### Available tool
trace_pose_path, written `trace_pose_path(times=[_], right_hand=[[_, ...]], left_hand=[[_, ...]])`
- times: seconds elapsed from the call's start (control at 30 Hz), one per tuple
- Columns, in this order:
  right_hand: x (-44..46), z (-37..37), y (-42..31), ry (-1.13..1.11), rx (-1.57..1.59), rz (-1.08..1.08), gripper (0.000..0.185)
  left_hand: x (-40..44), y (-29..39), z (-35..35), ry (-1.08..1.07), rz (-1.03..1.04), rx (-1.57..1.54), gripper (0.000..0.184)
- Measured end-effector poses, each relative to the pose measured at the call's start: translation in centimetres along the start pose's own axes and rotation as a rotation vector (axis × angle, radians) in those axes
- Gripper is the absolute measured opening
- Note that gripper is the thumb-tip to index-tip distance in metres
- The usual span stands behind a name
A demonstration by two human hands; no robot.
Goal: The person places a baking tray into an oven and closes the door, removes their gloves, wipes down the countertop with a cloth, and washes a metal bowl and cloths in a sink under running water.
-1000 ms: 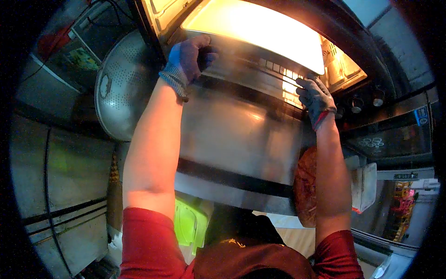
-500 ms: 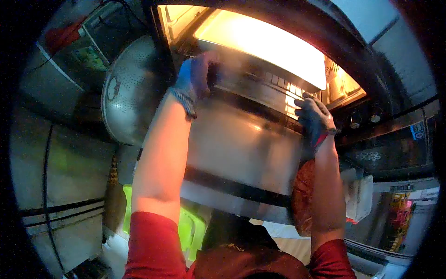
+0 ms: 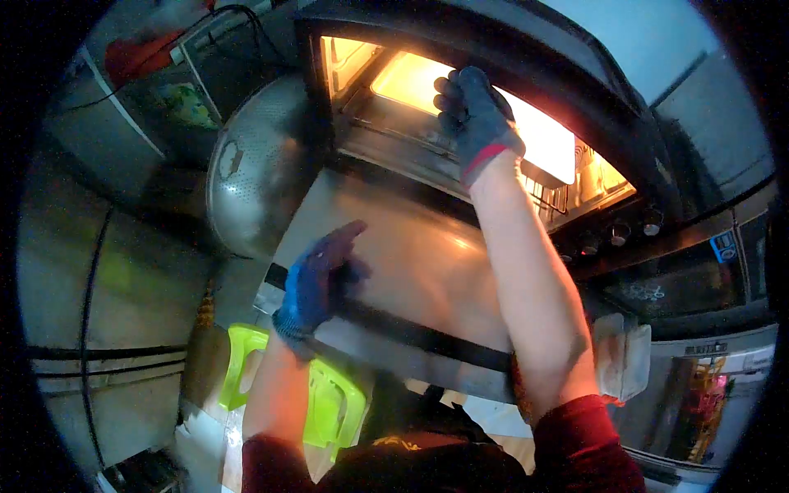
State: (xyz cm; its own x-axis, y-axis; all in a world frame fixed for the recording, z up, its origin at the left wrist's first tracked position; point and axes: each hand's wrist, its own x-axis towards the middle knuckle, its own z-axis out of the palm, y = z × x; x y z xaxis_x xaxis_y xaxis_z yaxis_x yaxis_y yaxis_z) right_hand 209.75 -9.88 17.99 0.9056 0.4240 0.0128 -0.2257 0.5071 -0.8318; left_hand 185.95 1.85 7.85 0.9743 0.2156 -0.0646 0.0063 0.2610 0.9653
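Both hands wear knitted work gloves. My right hand [image 3: 477, 115], in a dark glove with a red cuff, has curled fingers at the front edge of a pale baking tray [image 3: 546, 148] inside the lit oven [image 3: 534, 62]. Whether it grips the tray edge is hidden. My left hand [image 3: 319, 275], in a blue glove, is over the left part of the lowered oven door [image 3: 403, 238], near its outer edge. It looks slightly blurred, with fingers apart and nothing in them. Below the tray, a wire rack [image 3: 549, 195] shows at the right.
A large perforated metal bowl [image 3: 255, 168] stands upright left of the oven. Control knobs [image 3: 620, 234] line the oven's right side, near a second dark appliance [image 3: 666, 275]. Below the door is a lime-green plastic stool [image 3: 333, 411]. Clear plastic containers [image 3: 620, 357] sit at the right.
My left hand has moved back from the oven opening to over the door. My right hand has moved up and left to the tray's front. The tray appears deeper inside the oven.
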Motion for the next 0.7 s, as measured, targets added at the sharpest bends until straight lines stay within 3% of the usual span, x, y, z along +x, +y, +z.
trace_pose_path(times=[0.03, 0.07, 0.1, 0.13, 0.2, 0.23, 0.3, 0.37, 0.4, 0.43, 0.5, 0.53, 0.57, 0.63, 0.7], right_hand=[[-1.4, 1.5, 0.0, 0.089, -0.127, -0.041, 0.029], [-2.3, 1.1, 1.3, 0.085, -0.125, -0.043, 0.029], [-3.0, -0.1, 3.4, -0.394, 0.311, 0.114, 0.031], [-5.3, -0.3, 5.0, -0.542, 0.142, 0.12, 0.033], [-11.8, -0.1, 7.6, -0.86, -0.468, -0.053, 0.037], [-14.1, -0.2, 8.3, -1.051, -0.641, -0.206, 0.039], [-17.0, -0.8, 8.0, -1.278, -0.846, -0.435, 0.044], [-18.3, -1.2, 3.9, -1.192, -1.197, 0.212, 0.044], [-18.6, -1.6, 3.4, -1.081, -1.28, 0.427, 0.04], [-18.8, -2.1, 2.8, -0.952, -1.36, 0.632, 0.035], [-18.3, -5.5, 4.4, -0.849, -1.391, 0.396, 0.028], [-17.3, -9.1, 6.1, -0.882, -1.383, 0.075, 0.03], [-16.4, -11.4, 6.8, -0.483, -0.787, 0.369, 0.029], [-14.8, -12.5, 5.0, 0.008, -0.339, 0.5, 0.03], [-13.3, -13.4, 2.7, 0.159, -0.501, 0.39, 0.029]], left_hand=[[-1.4, -0.1, -0.5, 0.015, 0.063, 0.065, 0.04], [-2.7, -0.4, -1.2, 0.075, -0.014, 0.107, 0.039], [-4.0, -0.7, -1.7, 0.135, -0.092, 0.148, 0.039], [-5.3, -0.7, -1.9, 0.138, -0.088, 0.148, 0.039], [-8.1, -0.5, -1.9, 0.292, -0.409, -0.232, 0.037], [-9.6, -0.4, -1.6, 0.295, -0.406, -0.234, 0.037], [-12.4, -0.3, -0.8, 0.268, -0.315, 0.085, 0.036], [-14.5, -1.6, -1.1, 0.289, -0.325, 0.155, 0.035], [-15.2, -2.1, -1.5, 0.306, -0.336, 0.227, 0.035], [-15.8, -2.6, -1.8, 0.372, -0.431, -0.069, 0.037], [-16.5, -3.3, -1.9, 0.401, -0.443, -0.103, 0.037], [-16.8, -3.5, -2.0, 0.431, -0.445, -0.123, 0.038], [-17.0, -3.9, -2.3, 0.443, -0.46, -0.23, 0.039], [-17.1, -4.2, -2.2, 0.425, -0.465, -0.211, 0.04], [-16.7, -4.1, -2.0, 0.388, -0.461, -0.182, 0.04]])
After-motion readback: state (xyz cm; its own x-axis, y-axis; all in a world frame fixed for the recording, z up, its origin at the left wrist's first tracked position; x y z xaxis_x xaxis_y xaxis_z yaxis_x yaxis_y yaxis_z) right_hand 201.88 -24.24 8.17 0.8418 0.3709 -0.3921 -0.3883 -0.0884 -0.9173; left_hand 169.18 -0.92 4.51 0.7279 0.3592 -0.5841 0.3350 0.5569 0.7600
